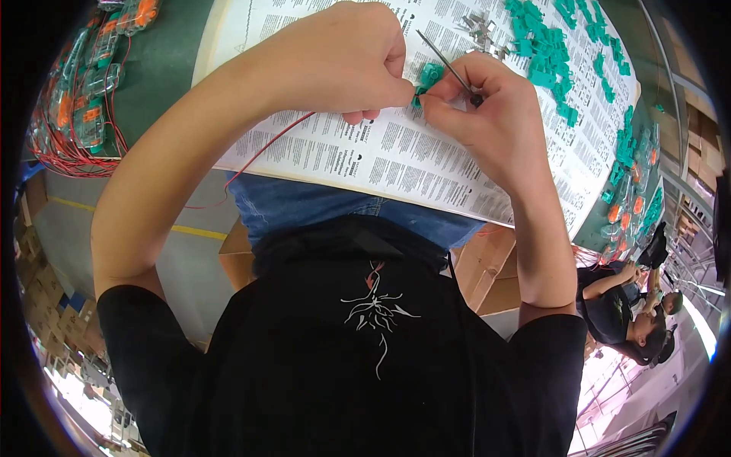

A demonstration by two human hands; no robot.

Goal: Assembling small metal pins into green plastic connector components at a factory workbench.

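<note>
My left hand [362, 65] is closed, its fingertips meeting those of my right hand over the printed sheet. From under the left hand a thin red wire [268, 145] trails down toward my lap. Closed fingers of my right hand [491, 99] hold a thin screwdriver [443, 58], its metal shaft pointing up and left and its dark end by the palm. Where the fingertips meet, a small green plastic part [418, 97] shows partly; the fingers hide the rest. Another green plastic piece [431, 74] is just beyond them.
Loose green plastic parts [542, 53] lie in a pile at the far right, beside small metal pieces [481, 32]. Clear-and-orange parts with red wires [91, 122] are bunched at the left; similar ones [626, 217] lie at the right edge. Other people [620, 305] are at the right.
</note>
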